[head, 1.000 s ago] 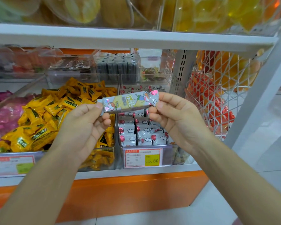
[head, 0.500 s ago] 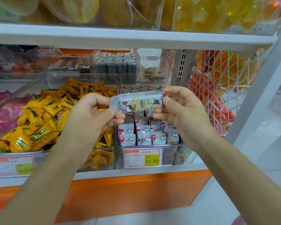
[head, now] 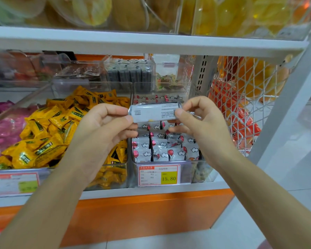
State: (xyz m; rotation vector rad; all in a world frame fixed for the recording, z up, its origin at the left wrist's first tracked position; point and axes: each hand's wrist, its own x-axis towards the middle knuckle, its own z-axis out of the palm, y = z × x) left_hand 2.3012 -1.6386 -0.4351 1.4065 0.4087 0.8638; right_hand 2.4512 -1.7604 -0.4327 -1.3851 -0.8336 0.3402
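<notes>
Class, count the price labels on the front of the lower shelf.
2. The left label sits before the yellow sweets; the right label, marked 15.80, before the cloud-print packets. The left arm may hide another.

The snack packet [head: 153, 112] is a small, oblong, sealed wrapper. The face that shows is silvery grey, with blocks of fine dark print too small to read and a speck of yellow at its lower edge. It is held level and lengthwise in the gap between the two hands, its left end pinched between thumb and forefinger of the left hand [head: 104, 128] and its right end gripped under the thumb of the right hand [head: 196, 121].
</notes>
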